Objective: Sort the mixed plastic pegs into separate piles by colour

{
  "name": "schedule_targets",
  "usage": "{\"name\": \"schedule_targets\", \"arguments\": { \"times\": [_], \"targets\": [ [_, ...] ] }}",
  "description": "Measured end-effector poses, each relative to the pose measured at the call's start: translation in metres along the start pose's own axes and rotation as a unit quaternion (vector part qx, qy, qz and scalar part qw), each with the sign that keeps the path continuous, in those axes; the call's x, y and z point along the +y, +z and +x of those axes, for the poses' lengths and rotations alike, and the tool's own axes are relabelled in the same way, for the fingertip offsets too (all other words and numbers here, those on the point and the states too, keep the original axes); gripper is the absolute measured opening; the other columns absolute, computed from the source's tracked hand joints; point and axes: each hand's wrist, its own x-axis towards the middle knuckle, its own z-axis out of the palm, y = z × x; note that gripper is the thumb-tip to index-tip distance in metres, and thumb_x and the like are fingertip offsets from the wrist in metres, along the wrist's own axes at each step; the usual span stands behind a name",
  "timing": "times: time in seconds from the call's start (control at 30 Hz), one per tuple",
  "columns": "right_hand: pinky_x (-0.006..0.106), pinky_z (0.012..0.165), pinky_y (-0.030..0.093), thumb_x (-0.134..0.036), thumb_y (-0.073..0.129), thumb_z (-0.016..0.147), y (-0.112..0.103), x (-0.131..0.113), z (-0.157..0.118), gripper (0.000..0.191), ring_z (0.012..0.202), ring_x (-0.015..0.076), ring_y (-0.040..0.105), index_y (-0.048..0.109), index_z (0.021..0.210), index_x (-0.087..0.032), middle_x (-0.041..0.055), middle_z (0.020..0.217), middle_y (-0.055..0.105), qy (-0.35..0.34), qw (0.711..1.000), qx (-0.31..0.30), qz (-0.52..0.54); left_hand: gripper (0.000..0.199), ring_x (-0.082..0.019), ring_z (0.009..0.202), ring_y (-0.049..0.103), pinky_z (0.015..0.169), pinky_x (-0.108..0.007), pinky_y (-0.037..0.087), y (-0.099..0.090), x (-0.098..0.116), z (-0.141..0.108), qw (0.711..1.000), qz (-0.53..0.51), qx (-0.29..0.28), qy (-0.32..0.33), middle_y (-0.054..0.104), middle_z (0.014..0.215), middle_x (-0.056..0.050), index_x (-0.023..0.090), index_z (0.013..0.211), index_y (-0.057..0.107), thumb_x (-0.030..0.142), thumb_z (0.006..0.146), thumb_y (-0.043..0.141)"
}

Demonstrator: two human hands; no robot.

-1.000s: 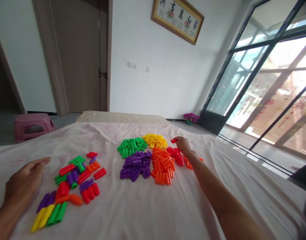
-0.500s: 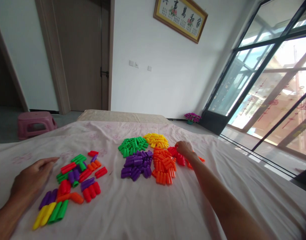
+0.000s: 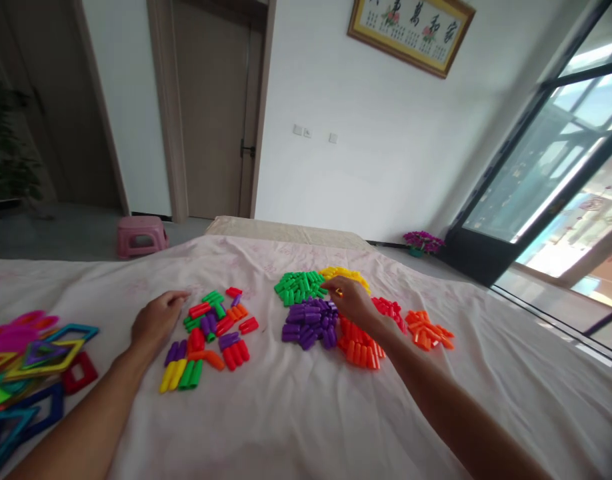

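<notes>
My right hand (image 3: 355, 303) is over the sorted piles, fingertips pinched near the right edge of the green plastic pieces (image 3: 299, 287). A small orange-yellow spot shows between the fingers, too small to make out. Purple pieces (image 3: 309, 323) lie just below the fingertips, and yellow pieces (image 3: 346, 272) are behind the hand. Under the wrist and forearm are orange pieces (image 3: 362, 350) and red pieces (image 3: 390, 308), partly hidden. My left hand (image 3: 159, 321) rests on the cloth, fingers stretched, holding nothing visible. Right of it lies a mixed-colour group of pieces (image 3: 200, 337).
A second orange heap (image 3: 430, 330) lies right of my right forearm. Colourful geometric frames (image 3: 41, 393) lie at the left, beyond my left forearm. All rest on a pale, wrinkled cloth (image 3: 256, 427). A pink stool (image 3: 142, 235) stands on the floor behind.
My right hand has moved left from the red pieces to the green and purple piles. The view has turned left, bringing the geometric frames into sight. The mixed group looks unchanged.
</notes>
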Motion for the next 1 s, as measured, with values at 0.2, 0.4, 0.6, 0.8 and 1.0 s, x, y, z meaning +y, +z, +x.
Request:
{"name": "schedule_targets", "arguments": {
  "times": [0.2,0.4,0.6,0.8,1.0],
  "targets": [
    [0.031,0.094,0.047,-0.015,0.059,0.087,0.071,-0.113,-0.003,0.032,0.106,0.0207,0.064,0.072,0.116,-0.023,0.0059,0.113,0.072,-0.135,0.980,-0.146,0.017,0.039,-0.027,0.093,0.069,0.071,-0.031,0.048,-0.001,0.002,-0.002,0.999,-0.018,-0.005,-0.030,0.076,0.112,-0.007,0.027,0.108,0.076,0.042,0.084,0.049],
    [0.033,0.086,0.049,-0.017,0.055,0.092,0.110,-0.139,0.013,0.021,0.102,0.0226,0.060,0.069,0.107,-0.020,0.0092,0.107,0.068,-0.158,0.965,-0.186,-0.095,0.041,-0.027,0.093,0.069,0.071,-0.031,0.048,0.001,-0.004,0.002,0.999,-0.022,-0.016,-0.028,0.077,0.111,-0.008,0.027,0.112,0.075,0.044,0.086,0.049],
    [0.035,0.078,0.053,-0.012,0.057,0.083,0.112,-0.144,0.011,0.030,0.100,0.0263,0.059,0.062,0.113,-0.013,0.0147,0.113,0.060,-0.153,0.953,-0.201,-0.167,0.042,-0.029,0.092,0.069,0.075,-0.035,0.050,0.005,-0.010,0.007,0.999,-0.005,-0.024,-0.022,0.076,0.111,-0.009,0.028,0.112,0.075,0.047,0.086,0.048],
    [0.033,0.074,0.054,-0.012,0.062,0.077,0.104,-0.141,0.007,0.035,0.100,0.0266,0.060,0.061,0.112,-0.013,0.0141,0.113,0.059,-0.156,0.953,-0.211,-0.152,0.043,-0.027,0.090,0.067,0.073,-0.031,0.048,-0.001,-0.006,0.005,0.999,0.016,-0.042,-0.028,0.075,0.113,-0.005,0.028,0.116,0.074,0.047,0.086,0.049],
    [0.029,0.076,0.050,-0.015,0.061,0.080,0.080,-0.114,0.005,0.040,0.087,0.0191,0.063,0.062,0.120,-0.015,0.0101,0.108,0.063,-0.114,0.981,-0.155,-0.005,0.043,-0.024,0.092,0.066,0.069,-0.027,0.045,-0.005,-0.004,0.006,0.998,0.018,-0.054,-0.018,0.076,0.113,-0.004,0.025,0.117,0.073,0.045,0.086,0.051]
  ]
}}
